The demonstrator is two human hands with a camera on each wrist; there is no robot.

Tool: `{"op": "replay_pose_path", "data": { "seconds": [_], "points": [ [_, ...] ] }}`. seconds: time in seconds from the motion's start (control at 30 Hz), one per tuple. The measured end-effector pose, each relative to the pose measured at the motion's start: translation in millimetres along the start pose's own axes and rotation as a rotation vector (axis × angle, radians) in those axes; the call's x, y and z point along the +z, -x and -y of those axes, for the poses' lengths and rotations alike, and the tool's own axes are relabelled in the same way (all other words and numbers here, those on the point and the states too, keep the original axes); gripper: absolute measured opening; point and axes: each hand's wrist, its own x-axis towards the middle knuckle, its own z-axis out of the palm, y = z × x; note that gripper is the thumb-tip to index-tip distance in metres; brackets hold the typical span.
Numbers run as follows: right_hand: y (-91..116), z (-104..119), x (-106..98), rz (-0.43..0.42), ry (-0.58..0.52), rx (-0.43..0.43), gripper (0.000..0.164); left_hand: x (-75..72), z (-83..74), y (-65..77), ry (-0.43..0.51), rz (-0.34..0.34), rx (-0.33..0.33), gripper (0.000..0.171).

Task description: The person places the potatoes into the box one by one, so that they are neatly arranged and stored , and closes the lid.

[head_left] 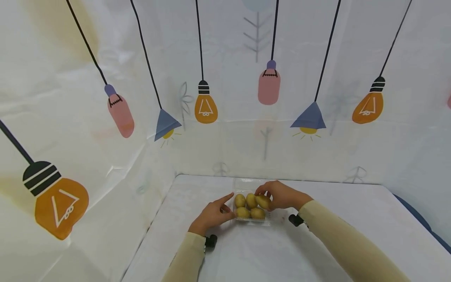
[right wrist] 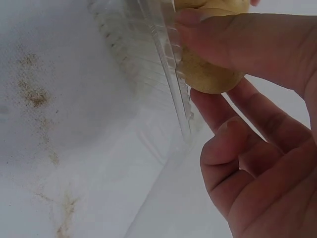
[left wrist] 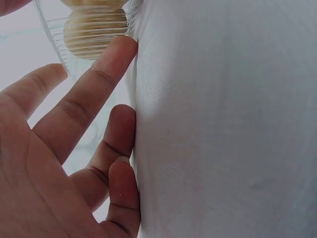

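A clear plastic container [head_left: 250, 222] holds several yellow-skinned potatoes [head_left: 257, 213] in two rows. My right hand [head_left: 282, 196] pinches a potato [head_left: 263, 201] between thumb and fingers at the container's right side. In the right wrist view that potato [right wrist: 210, 74] is just above the ribbed clear wall [right wrist: 171, 74], its far end hidden. At the left side, my left hand [head_left: 215, 213] rests with fingers spread, thumb and index finger at the container's edge. The left wrist view shows one fingertip right at the ribbed wall [left wrist: 57, 39], the lower fingers loosely bent against the white surface.
The container's clear lid [head_left: 248, 183] is raised behind it, toward the back edge of the white table [head_left: 334, 235]. Brown dirt specks [right wrist: 35, 96] lie on the tabletop beside the container. A white sheet printed with hanging lamps [head_left: 225, 145] encloses the table's back and left.
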Motion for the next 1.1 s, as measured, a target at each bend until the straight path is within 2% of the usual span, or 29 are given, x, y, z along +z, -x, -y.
{"op": "replay_pose_path", "data": {
  "seconds": [0.23, 0.77, 1.1],
  "points": [
    [-2, -3, 4, 0.009, 0.051, 0.011, 0.064, 0.7, -1.1, -0.9, -0.002, 0.001, -0.023, 0.083],
    [-5, -10, 12, -0.035, 0.084, 0.016, 0.06, 0.0, -1.5, -0.9, 0.011, -0.008, -0.015, 0.084],
    [-2, -22, 17, -0.11, 0.141, -0.015, 0.058, 1.1, -1.5, -0.9, 0.011, -0.014, -0.003, 0.083]
  ]
}}
